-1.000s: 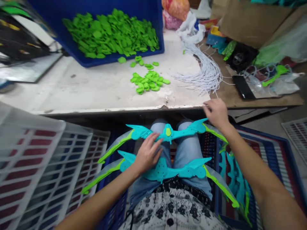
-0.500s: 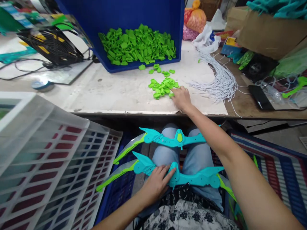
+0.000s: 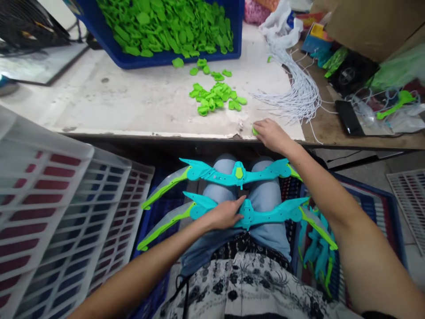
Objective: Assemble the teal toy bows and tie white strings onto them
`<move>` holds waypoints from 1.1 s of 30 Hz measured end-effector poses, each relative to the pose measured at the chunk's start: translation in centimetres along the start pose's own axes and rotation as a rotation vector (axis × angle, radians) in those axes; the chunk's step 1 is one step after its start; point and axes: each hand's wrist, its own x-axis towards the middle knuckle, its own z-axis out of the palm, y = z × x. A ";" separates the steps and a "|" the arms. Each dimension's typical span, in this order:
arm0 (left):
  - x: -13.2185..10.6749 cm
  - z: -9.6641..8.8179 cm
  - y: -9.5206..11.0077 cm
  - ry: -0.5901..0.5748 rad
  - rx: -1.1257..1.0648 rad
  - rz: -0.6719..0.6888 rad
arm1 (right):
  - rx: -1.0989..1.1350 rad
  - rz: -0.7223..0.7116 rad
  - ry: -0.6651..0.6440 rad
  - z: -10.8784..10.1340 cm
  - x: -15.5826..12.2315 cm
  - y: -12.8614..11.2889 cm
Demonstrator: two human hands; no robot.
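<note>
Two turquoise toy bows with lime-green limb tips lie across my lap. The nearer toy bow (image 3: 275,215) is held at its middle by my left hand (image 3: 227,214), thumb and fingers around the grip. On the farther toy bow (image 3: 215,176), a green plastic cap (image 3: 239,172) sits at the centre; neither hand touches this bow. At the table's front edge, my right hand (image 3: 270,134) pinches a small green plastic piece (image 3: 255,131). Beyond it, a small pile of green pieces (image 3: 214,95) lies on the white tabletop.
A blue bin (image 3: 212,57) full of green pieces stands at the back. White cords (image 3: 303,99) lie to the right, near a black phone-like object (image 3: 348,118). A white plastic basket (image 3: 76,170) stands at my left. More bows (image 3: 318,248) lie in a crate at my right.
My right hand has drawn back from the pile to the table edge with a green piece. My left hand has closed around the nearer bow's middle. The view has tilted down.
</note>
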 end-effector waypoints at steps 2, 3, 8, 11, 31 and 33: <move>0.7 -0.6 -0.5 -0.020 -0.084 0.001 | 0.061 -0.004 0.059 0.0 -0.9 -0.4; 1.1 -0.8 -0.8 -0.030 -0.136 0.017 | 0.105 -0.010 0.107 0.1 -1.9 -1.1; 2.4 -1.0 -1.9 -0.078 -0.388 0.128 | 0.329 -0.158 0.215 1.9 -12.0 -9.1; 2.7 -0.9 -2.3 -0.101 -0.469 0.155 | 0.335 -0.137 0.200 3.9 -17.7 -14.0; 2.6 -0.1 -2.7 -0.075 -0.565 0.181 | 0.386 0.225 0.302 8.0 -20.2 -18.9; 2.4 0.0 -2.4 -0.033 -0.521 0.162 | 0.463 0.388 0.252 8.2 -20.0 -19.3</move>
